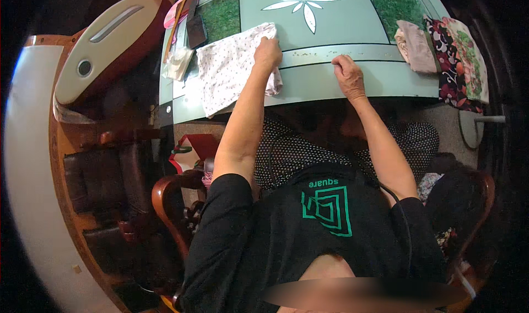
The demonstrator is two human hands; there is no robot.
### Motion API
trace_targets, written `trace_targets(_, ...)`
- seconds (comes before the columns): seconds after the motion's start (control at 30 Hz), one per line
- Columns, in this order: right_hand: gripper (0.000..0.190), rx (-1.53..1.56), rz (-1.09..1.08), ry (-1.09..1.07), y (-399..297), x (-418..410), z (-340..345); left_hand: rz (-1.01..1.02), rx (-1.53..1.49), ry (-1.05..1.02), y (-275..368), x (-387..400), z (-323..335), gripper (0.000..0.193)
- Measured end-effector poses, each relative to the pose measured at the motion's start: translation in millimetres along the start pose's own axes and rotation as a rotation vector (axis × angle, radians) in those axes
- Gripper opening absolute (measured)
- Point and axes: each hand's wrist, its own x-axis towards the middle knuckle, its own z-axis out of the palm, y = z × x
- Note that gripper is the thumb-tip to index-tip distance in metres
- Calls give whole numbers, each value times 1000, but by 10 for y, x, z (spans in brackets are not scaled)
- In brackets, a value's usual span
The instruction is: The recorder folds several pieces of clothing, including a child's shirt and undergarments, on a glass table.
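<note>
A white cloth [227, 73] with a small dotted print lies folded on the left part of the glass-topped table [306, 77]. My left hand [268, 53] rests on the cloth near its right edge, fingers bent. Its fingertips are hidden, so I cannot tell whether they pinch the fabric or only press on it. To the right, apart from the cloth, my right hand [349, 77] is over the table's near part. Its fingers are loosely curled, and nothing shows in them.
Folded beige cloth [417, 46] and flower-printed fabric [458, 61] are at the table's right end. A dark flat case [196, 30], a wooden stick [177, 24] and a plastic packet [178, 63] lie at the left. A cream-and-maroon appliance [111, 44] stands beyond. Chair arms [165, 201] flank me.
</note>
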Motion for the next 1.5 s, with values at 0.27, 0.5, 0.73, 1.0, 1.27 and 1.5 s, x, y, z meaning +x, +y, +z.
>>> trace_targets(0.27, 6, -5, -9, -12, 42, 3, 27, -119, -384, 311, -498, -50, -30, 41)
trace_targets(0.5, 20, -16, 96, -114, -140, 285, 106, -144, -751, 328, -662, -225, -92, 61)
trace_targets(0.73, 54, -154, -365, -354, -621, 1382, 1096, -128, -718, 312, -343, -398, 82, 68)
trace_targets(1.0, 15, -320, -701, -509, -214, 1703, 1369, -79, -129, 412, 109, -708, 300, 44)
trace_targets(1.27, 14, -379, -528, -333, 213, 1368, 325, 152, -68, 373, 506, -659, 407, 30)
trace_targets(1.5, 21, -488, -567, -301, 283, 368, -707, 429, -139, 513, 455, -1103, 444, 14)
